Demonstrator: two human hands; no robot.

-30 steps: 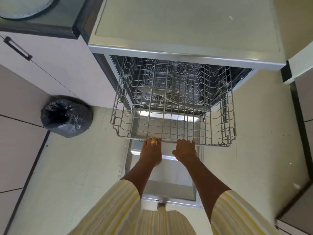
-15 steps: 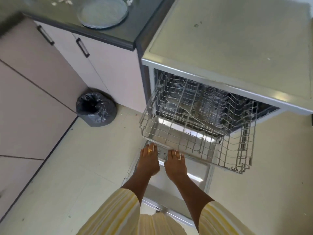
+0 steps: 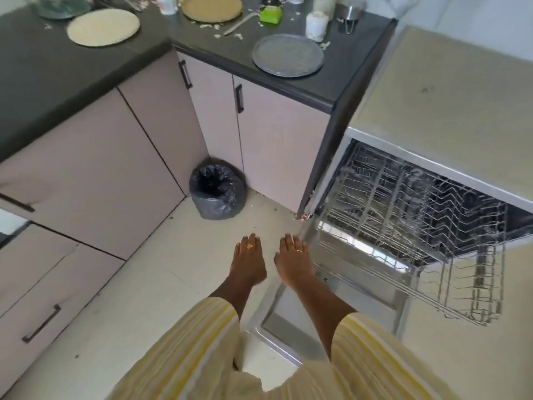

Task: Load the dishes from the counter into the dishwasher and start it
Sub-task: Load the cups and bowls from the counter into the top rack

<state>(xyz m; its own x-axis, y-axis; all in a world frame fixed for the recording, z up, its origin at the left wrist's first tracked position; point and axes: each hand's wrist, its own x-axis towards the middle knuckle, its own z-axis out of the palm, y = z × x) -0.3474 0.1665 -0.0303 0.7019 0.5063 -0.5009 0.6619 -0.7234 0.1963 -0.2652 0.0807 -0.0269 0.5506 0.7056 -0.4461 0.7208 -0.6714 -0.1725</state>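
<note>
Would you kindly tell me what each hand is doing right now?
Left hand: open, fingers spread, holding nothing.
Right hand: open, holding nothing, beside the pulled-out rack.

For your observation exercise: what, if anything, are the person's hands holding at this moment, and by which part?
Nothing is held. The left hand and right hand are both open and empty, hanging in the air beside the pulled-out rack.

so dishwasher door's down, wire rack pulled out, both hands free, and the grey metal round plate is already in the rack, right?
Not quite. In the head view the grey metal round plate sits on the dark countertop; the wire rack looks empty. The rest holds.
</note>
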